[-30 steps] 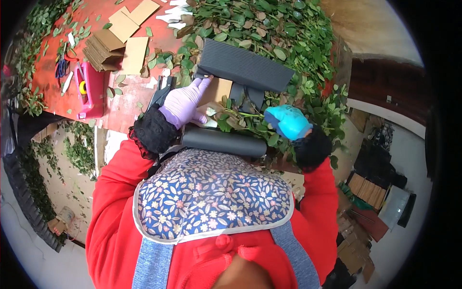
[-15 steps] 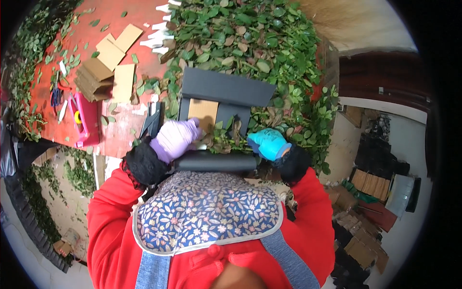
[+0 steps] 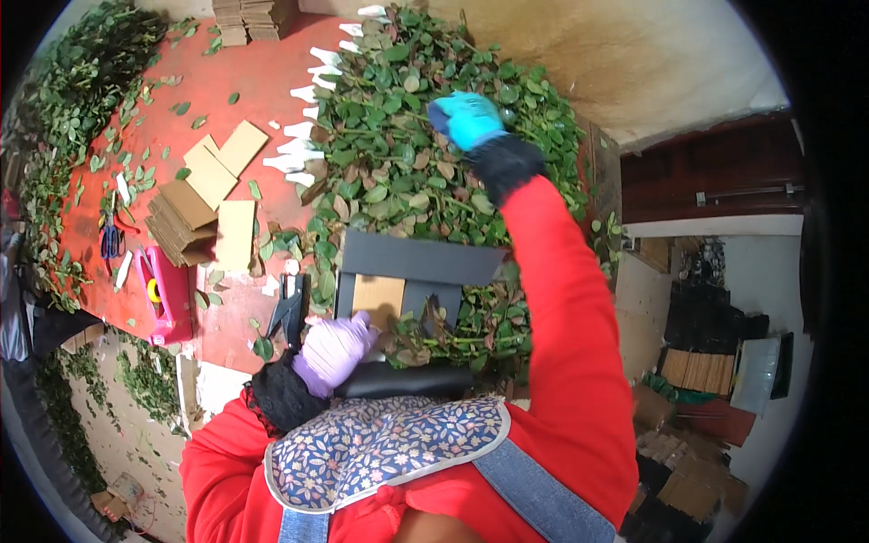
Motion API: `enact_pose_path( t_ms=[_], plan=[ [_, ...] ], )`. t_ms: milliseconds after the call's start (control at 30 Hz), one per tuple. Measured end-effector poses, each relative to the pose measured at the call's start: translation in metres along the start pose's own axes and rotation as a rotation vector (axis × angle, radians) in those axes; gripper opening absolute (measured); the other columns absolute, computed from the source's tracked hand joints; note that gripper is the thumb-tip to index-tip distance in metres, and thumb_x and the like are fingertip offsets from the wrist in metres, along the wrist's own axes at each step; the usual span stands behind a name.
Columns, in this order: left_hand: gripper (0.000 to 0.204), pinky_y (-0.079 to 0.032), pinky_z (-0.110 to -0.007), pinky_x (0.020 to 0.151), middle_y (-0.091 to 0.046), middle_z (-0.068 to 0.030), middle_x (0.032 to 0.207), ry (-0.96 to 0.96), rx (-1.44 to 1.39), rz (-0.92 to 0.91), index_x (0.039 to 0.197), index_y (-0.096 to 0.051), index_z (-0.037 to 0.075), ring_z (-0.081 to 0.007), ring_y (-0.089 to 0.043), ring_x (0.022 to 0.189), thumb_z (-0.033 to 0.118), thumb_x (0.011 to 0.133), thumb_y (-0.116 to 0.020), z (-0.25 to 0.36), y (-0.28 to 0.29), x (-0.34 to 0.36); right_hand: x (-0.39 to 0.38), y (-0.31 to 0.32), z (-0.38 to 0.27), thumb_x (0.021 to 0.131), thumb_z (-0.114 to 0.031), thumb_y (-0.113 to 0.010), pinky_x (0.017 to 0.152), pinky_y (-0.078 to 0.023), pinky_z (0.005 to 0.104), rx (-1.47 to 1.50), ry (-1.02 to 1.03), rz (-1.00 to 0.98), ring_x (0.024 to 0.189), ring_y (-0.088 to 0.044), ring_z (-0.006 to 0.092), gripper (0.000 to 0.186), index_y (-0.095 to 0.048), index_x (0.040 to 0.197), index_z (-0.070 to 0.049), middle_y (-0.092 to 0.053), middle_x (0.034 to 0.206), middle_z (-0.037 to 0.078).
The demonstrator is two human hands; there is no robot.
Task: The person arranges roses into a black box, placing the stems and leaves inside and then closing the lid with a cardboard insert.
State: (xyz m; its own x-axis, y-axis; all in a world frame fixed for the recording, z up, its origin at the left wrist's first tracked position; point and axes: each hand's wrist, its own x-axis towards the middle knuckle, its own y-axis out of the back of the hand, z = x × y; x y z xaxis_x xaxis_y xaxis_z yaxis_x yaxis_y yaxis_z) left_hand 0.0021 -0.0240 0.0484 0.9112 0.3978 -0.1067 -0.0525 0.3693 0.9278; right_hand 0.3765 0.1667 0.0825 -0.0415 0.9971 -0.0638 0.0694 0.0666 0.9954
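Observation:
My left hand [image 3: 335,353], in a light purple glove, is closed at the left front of a black tray-like holder [image 3: 425,246]. What its curled fingers hold is hidden. Inside the holder lie a piece of tan cardboard [image 3: 377,297] and a bunch of leafy stems [image 3: 425,340]. Over the far part of a broad heap of leafy stems [image 3: 398,118] is my right hand [image 3: 472,119], in a bright blue glove. Its fingertips point down toward the leaves and are partly hidden, so I cannot tell whether they grip a stem. A black stapler [image 3: 288,309] lies left of the holder.
White tapered sleeves [image 3: 294,163] line the heap's left edge. Loose cardboard pieces [image 3: 186,222], a pink container [image 3: 172,303] and scissors [image 3: 110,237] lie on the red table [image 3: 272,81]. More foliage [image 3: 90,72] sits far left; stacked cardboard [image 3: 253,18] stands at the back.
My right hand has left the holder's right side and reached far over the leafy heap. My left hand stays at the holder. The whole view has shifted, so the table sits lower in it.

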Motion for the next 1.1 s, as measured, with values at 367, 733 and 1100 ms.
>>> enact_pose_path(
  t_ms=[367,733,1100],
  plan=[
    [0.02,-0.047,-0.04,0.052,-0.06,-0.0075,0.073,0.019,-0.083,0.105,0.103,-0.064,0.014,-0.0255,-0.063,0.062,0.025,0.087,-0.062,0.0,-0.002,-0.006,0.043,-0.074,-0.007,0.085,-0.022,-0.06,0.073,-0.051,0.0485,-0.138,-0.063,-0.078,0.088,-0.066,0.0361,0.015,-0.066,0.094,-0.011,-0.067,0.096,0.016],
    [0.031,-0.051,-0.041,0.06,-0.065,-0.0092,0.076,0.017,-0.067,0.023,0.109,-0.065,0.011,-0.028,-0.066,0.07,0.025,0.08,-0.068,-0.002,-0.005,-0.005,-0.14,0.057,-0.045,0.077,-0.007,-0.065,0.072,-0.05,0.0461,-0.013,0.288,0.548,0.088,-0.059,0.0364,0.031,-0.061,0.107,-0.002,-0.061,0.097,0.015],
    [0.036,-0.049,-0.035,0.095,-0.064,-0.012,0.123,0.276,-1.379,0.04,0.135,-0.052,0.001,-0.0217,-0.063,0.106,0.015,0.102,-0.045,-0.023,-0.056,0.001,-0.262,0.105,-0.088,0.075,-0.005,-0.067,0.07,-0.049,0.0441,0.019,0.39,0.224,0.086,-0.058,0.0319,0.037,-0.063,0.111,-0.012,-0.057,0.099,0.008]
  ],
)
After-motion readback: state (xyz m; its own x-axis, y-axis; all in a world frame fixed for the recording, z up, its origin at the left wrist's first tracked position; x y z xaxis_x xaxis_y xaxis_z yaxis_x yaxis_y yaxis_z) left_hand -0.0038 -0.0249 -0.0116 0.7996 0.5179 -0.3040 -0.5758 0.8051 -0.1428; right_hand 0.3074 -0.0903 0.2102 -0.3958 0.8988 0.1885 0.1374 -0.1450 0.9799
